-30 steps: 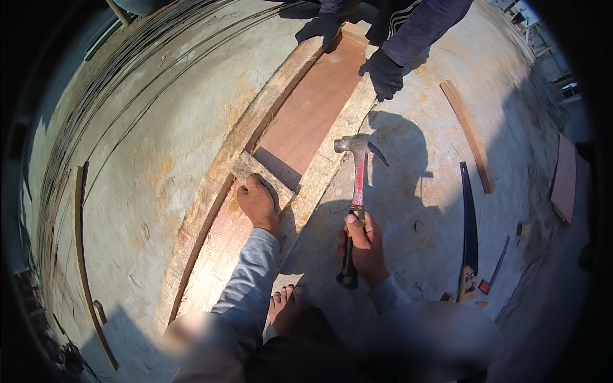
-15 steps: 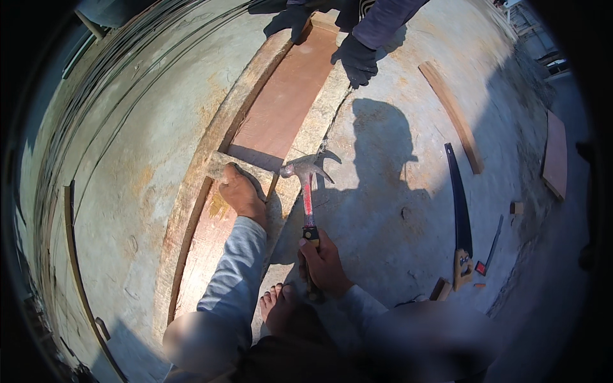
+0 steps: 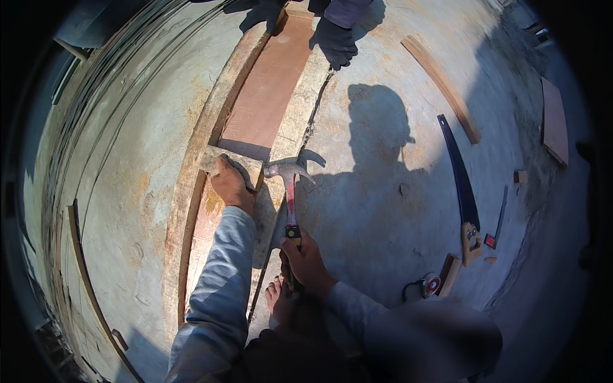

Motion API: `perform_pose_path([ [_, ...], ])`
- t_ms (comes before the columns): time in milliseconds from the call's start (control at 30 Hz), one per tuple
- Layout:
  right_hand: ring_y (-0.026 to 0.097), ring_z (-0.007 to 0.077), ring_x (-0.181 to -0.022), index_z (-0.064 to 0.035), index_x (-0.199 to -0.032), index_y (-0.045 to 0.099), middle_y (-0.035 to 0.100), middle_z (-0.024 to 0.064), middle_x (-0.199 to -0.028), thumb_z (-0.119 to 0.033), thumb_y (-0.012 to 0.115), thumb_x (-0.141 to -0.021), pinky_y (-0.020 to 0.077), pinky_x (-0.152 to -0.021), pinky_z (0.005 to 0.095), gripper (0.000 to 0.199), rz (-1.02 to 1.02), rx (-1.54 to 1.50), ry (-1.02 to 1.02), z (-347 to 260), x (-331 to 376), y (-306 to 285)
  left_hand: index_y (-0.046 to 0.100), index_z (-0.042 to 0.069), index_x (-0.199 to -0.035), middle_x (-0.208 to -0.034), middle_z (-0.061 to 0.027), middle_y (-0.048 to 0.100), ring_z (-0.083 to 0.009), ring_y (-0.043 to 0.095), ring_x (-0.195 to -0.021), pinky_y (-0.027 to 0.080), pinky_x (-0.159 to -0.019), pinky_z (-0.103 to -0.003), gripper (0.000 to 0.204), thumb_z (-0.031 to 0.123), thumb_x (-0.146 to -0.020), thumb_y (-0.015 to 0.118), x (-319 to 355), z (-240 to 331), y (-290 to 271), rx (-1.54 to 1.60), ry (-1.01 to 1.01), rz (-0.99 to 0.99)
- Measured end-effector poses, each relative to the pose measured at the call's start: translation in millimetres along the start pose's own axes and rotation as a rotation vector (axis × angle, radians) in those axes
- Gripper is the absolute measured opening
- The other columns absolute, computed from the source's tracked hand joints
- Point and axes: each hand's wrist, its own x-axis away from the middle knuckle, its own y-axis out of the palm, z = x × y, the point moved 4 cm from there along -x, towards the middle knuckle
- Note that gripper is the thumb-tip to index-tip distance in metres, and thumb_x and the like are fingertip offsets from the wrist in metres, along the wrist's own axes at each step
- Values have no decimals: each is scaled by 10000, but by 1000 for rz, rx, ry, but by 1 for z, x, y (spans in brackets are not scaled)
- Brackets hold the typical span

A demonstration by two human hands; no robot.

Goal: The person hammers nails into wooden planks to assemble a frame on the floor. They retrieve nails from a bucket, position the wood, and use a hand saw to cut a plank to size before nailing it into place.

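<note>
My left hand [image 3: 231, 185] grips a short wooden crosspiece [image 3: 253, 168] set across a long shallow wooden frame, between its left side board [image 3: 181, 223] and right side board [image 3: 295, 127]. In my right hand [image 3: 309, 263] is a claw hammer [image 3: 290, 199], held by its dark grip with the red part of the handle showing. The hammer's striking face is at the crosspiece's right end; whether it touches cannot be told. A reddish-brown panel [image 3: 271, 80] lines the frame. At the far end, another person's dark-gloved hands [image 3: 334, 45] rest at the frame's sides.
On the concrete to the right lie a handsaw [image 3: 457, 175], a wooden strip [image 3: 442, 88], a tape measure [image 3: 431, 285], a wood offcut [image 3: 449, 273] and a thin dark-bladed tool [image 3: 499, 217]. Long thin rods [image 3: 96, 96] run along the left. A flat board [image 3: 553, 121] lies far right.
The whole view has shifted, so the frame and the other person's hands appear further left and higher. My grips look the same, with the hammer head still by the crosspiece's end. The tape measure shows now.
</note>
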Motion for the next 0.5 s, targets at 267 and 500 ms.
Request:
perform_pose_path([
  [267,496,80,-451,-46,-1030,492,522,1,-649,-179,579,-1006,422,-414,264,161,18,88,-121,-1,-5,-11,595,-89,-972,-857,-139,672,-245,627,-750,502,-715,-368,456,366,-990,572,2,38,-59,-484,348,-51],
  [500,496,88,-470,-82,-995,473,523,11,-693,-195,563,-1017,434,-420,267,147,-12,99,-29,-9,-4,-16,484,96,-1383,-1439,-175,443,-377,382,-1365,284,-1159,-525,714,140,-729,767,41,87,-33,-1173,1355,-749],
])
